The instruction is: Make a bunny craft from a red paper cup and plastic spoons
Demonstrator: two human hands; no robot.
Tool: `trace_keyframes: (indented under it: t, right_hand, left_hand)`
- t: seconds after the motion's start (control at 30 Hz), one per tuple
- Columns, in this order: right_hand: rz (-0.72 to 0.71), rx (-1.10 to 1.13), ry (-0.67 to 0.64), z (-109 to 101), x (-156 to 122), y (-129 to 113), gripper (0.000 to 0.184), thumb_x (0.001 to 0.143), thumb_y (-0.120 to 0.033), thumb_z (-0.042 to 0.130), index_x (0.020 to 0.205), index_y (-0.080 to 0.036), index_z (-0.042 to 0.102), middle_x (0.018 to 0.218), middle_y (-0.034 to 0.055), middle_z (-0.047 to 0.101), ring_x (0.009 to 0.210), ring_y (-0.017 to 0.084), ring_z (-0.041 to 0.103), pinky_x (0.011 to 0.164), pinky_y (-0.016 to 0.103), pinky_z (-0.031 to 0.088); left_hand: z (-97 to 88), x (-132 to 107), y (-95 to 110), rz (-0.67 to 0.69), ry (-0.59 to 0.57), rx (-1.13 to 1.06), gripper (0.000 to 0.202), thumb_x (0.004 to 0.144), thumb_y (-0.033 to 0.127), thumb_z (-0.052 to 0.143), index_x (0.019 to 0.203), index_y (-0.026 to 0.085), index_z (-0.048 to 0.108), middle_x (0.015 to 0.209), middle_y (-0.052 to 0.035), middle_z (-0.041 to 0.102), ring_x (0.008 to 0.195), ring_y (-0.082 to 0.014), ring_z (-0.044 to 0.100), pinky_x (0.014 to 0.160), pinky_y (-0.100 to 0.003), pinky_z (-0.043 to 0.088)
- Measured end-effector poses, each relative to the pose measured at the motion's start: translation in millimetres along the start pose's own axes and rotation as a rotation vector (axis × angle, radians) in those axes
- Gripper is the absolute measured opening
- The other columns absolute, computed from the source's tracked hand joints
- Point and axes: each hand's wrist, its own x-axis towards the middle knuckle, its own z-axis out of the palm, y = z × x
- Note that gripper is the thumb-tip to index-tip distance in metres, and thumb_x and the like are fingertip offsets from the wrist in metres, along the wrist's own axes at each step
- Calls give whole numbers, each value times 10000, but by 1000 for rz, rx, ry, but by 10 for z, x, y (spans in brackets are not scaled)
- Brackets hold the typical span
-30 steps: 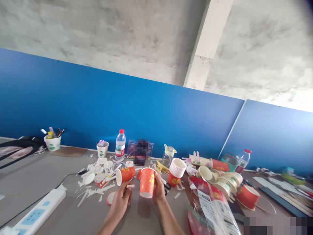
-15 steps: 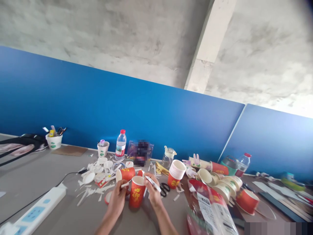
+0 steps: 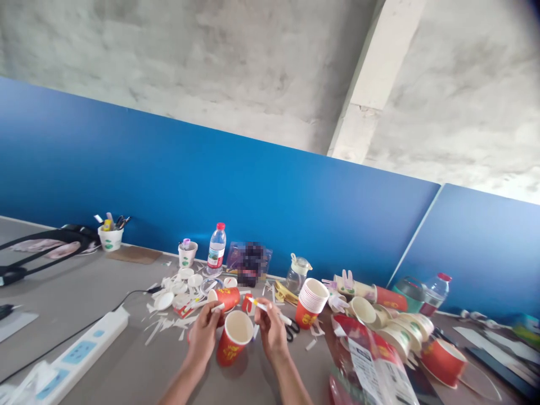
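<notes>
Between my hands a red paper cup with yellow lettering has its open mouth turned toward me, and it looks tilted. My left hand is closed beside its rim; a short white cylinder, seemingly a marker cap, sticks out of the fingers. My right hand pinches a white marker whose yellow-orange end points left, above and to the right of the cup. Just behind, a second red paper cup lies on its side. Whether my left fingers touch the upright cup I cannot tell.
White paper scraps lie behind on the left. A power strip is at front left. Stacked cups, black-handled scissors and a plastic bag are on the right. A water bottle stands near the blue partition.
The cup between my hands has tipped so its mouth faces me more. My right hand has drawn away from it with the marker. The view has turned slightly left.
</notes>
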Motion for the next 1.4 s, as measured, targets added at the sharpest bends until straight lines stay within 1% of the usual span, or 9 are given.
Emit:
trace_keyframes:
  t: [0.07, 0.13, 0.27, 0.4, 0.5, 0.77, 1.07, 1.27, 1.4]
  right_hand:
    - [7, 29, 37, 19, 27, -9, 564, 699, -734, 702, 806, -183, 757, 470, -50, 506, 448, 106, 395, 498, 253, 356]
    - [23, 28, 57, 37, 46, -3, 598, 690, -765, 685, 806, -181, 751, 433, -66, 446, 448, 116, 395, 524, 270, 380]
    - [48, 22, 37, 78, 28, 60, 458, 696, -650, 753, 813, -208, 723, 472, -66, 460, 512, 136, 442, 575, 276, 397]
    - [76, 17, -19, 108, -21, 128, 331, 660, -512, 819, 686, -227, 653, 551, -48, 534, 555, 141, 475, 584, 275, 407]
    - [95, 3, -47, 119, -38, 143, 319, 654, -501, 822, 707, -230, 661, 557, -48, 541, 547, 142, 489, 569, 276, 413]
    - [113, -35, -46, 177, -57, 91, 375, 635, -567, 819, 733, -246, 652, 527, -45, 531, 502, 148, 470, 528, 287, 401]
    - [148, -33, -67, 168, -61, 113, 390, 585, -549, 847, 725, -233, 667, 506, -52, 532, 488, 137, 458, 512, 264, 375]
    - [188, -37, -100, 148, -63, 159, 358, 601, -535, 842, 708, -226, 694, 510, -37, 552, 460, 134, 464, 482, 264, 363]
    - [184, -62, -116, 129, -49, 169, 326, 611, -536, 832, 703, -248, 711, 526, -20, 584, 463, 160, 488, 484, 299, 398]
  left_hand:
    - [-12, -2, 53, -31, 20, -32, 483, 574, 605, 803, 819, 198, 712, 689, 10, 725, 657, -210, 682, 620, -302, 527]
    - [-16, -12, 107, -125, 26, -113, 502, 529, 576, 842, 823, 187, 725, 686, 8, 736, 629, -196, 675, 587, -282, 504]
    - [-2, -45, 208, -297, -42, -298, 487, 461, 453, 909, 826, 176, 743, 693, -14, 766, 602, -189, 689, 598, -280, 509]
    - [8, -62, 283, -322, -140, -319, 385, 453, 369, 915, 742, 181, 743, 646, -3, 750, 572, -177, 673, 569, -267, 484]
    - [6, -63, 300, -344, -170, -307, 377, 459, 359, 917, 734, 177, 736, 637, 0, 746, 565, -169, 666, 562, -258, 470]
    - [14, -59, 259, -312, -222, -201, 363, 510, 397, 881, 739, 175, 708, 574, 12, 705, 523, -157, 622, 551, -267, 447]
    - [11, -63, 244, -284, -275, -125, 342, 554, 425, 854, 740, 176, 712, 580, 16, 702, 526, -147, 615, 544, -249, 439]
    - [9, -14, 223, -233, -326, 2, 284, 541, 374, 851, 708, 180, 729, 621, -7, 721, 572, -172, 618, 549, -261, 435]
    - [13, 2, 223, -180, -306, 113, 255, 547, 391, 821, 676, 188, 737, 591, -16, 715, 595, -203, 636, 584, -290, 468]
